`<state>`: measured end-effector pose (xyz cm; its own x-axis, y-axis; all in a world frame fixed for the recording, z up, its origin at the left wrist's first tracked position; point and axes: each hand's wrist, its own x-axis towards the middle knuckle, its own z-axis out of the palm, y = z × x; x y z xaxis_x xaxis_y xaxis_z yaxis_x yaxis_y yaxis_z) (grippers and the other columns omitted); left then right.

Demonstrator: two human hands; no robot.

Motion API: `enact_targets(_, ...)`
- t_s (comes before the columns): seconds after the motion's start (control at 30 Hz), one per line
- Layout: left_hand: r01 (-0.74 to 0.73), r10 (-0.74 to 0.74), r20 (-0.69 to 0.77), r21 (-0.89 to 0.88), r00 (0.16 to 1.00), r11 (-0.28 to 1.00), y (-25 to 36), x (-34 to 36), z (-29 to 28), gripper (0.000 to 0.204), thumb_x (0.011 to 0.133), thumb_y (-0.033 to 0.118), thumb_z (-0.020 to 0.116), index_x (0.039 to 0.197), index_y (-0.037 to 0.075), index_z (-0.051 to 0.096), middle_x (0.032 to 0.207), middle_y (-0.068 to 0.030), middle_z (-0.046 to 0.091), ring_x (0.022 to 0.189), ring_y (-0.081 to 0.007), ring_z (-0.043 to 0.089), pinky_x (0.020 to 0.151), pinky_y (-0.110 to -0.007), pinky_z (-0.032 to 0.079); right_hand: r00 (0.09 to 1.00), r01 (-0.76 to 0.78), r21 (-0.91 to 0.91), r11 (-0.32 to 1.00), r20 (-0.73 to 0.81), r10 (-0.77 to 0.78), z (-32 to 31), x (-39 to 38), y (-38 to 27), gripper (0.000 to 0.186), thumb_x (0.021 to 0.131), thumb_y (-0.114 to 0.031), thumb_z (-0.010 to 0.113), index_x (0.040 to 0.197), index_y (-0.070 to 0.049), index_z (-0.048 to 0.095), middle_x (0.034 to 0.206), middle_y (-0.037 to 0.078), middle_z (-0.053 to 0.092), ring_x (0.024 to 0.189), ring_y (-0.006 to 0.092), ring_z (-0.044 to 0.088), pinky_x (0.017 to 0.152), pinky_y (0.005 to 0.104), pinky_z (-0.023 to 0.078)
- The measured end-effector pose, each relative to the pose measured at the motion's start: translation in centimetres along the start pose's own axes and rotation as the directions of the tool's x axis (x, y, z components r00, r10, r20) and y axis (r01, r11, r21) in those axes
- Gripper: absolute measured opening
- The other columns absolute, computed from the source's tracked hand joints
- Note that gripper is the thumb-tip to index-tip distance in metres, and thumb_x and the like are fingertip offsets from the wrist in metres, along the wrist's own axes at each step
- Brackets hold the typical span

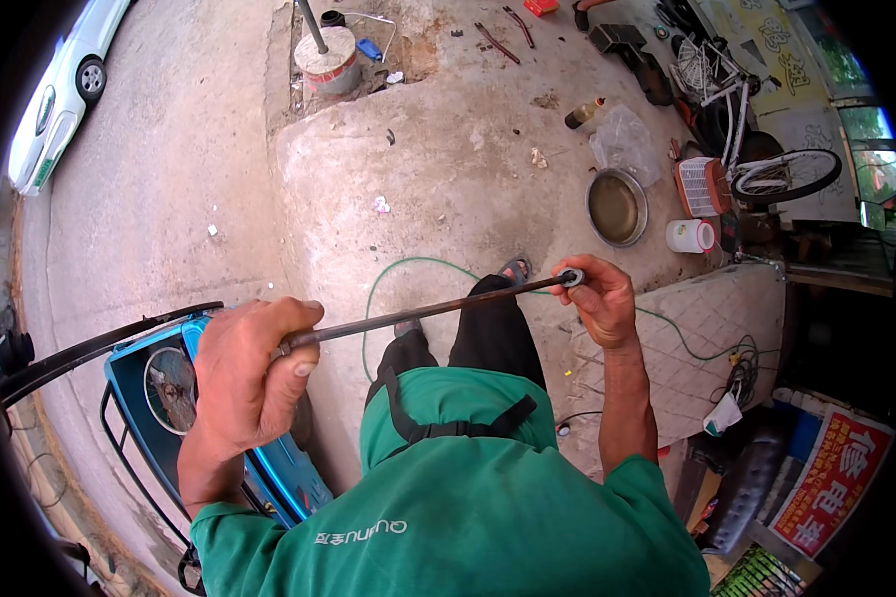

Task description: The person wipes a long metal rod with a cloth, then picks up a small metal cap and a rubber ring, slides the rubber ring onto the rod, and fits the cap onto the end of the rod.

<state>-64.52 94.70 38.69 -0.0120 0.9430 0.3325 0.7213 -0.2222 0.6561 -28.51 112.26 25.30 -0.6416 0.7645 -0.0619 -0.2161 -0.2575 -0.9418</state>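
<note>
I hold a long dark metal rod crosswise over my legs. My left hand is closed round its left end, with the thumb along it. At the right end, the fingers of my right hand pinch a small round metal fitting where it meets the rod; whether it is fixed on the rod I cannot tell. A blue cart with a spoked wheel inside is beside my left arm. A green hose lies on the ground around my feet.
A white car stands far left, a post in a round base ahead. At right are a metal basin, white bucket, bottle, white bicycle and coiled cable. Someone's limb shows at the top.
</note>
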Motion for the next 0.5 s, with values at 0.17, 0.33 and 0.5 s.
enact_targets(0.17,0.114,-0.122,-0.038,-0.173,0.992,0.978,-1.2,-1.0,0.9,0.03,0.1,0.026,0.052,0.1,-0.003,0.059,0.07,-0.0081,0.062,0.056,-0.013,0.061,0.054,-0.026,0.047,1.0,-0.015,-0.032,0.999,-0.014,0.014,0.2,0.3,0.5,0.035,0.088,-0.002,0.068,0.123,0.001,0.06,0.11,0.015,0.067,0.093,0.0189,0.068,0.075,0.0251,0.055)
enact_targets(0.33,0.052,-0.061,-0.013,-0.341,0.998,0.939,-1.7,-0.5,1.1,0.02,0.098,0.015,0.053,0.099,-0.004,0.059,0.073,-0.0099,0.063,0.06,-0.0143,0.062,0.059,-0.027,0.049,0.998,-0.063,-0.054,0.997,-0.001,0.063,-0.2,0.2,0.7,0.037,0.089,-0.004,0.068,0.125,0.001,0.059,0.11,0.015,0.068,0.092,0.0194,0.069,0.075,0.0259,0.055)
enact_targets(0.5,-0.015,0.02,0.01,-0.32,1.0,0.947,-2.4,-0.5,1.0,0.012,0.094,0.009,0.056,0.098,-0.002,0.06,0.082,-0.0132,0.064,0.071,-0.0199,0.067,0.065,-0.03,0.053,0.998,-0.067,-0.051,0.996,0.0,0.067,-0.3,0.3,0.7,0.038,0.09,-0.006,0.068,0.126,0.002,0.058,0.11,0.016,0.068,0.091,0.0194,0.069,0.074,0.0259,0.055)
